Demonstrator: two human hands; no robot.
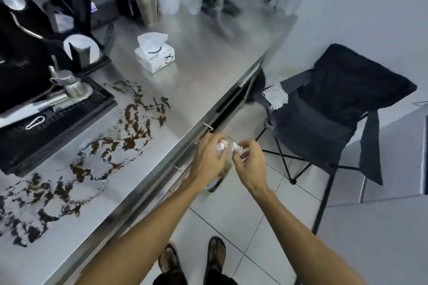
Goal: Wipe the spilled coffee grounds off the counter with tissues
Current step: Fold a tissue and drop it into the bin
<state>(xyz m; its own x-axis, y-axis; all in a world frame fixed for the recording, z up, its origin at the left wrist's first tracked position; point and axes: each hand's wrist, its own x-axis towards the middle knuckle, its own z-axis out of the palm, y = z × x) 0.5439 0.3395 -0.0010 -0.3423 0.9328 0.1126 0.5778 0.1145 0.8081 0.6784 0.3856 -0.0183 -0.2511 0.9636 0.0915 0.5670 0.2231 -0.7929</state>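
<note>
A tissue wad (220, 146) is pinched in the left grip (208, 157), a second scrap (235, 146) in the right grip (250, 162), past the bench (208, 65) edge. Coffee grounds (132, 122) are spread widely there; wiping is judged barely begun.

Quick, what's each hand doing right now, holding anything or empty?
Left hand: fingers curled round a crumpled tissue wad.
Right hand: pinching a second tissue wad.
</note>
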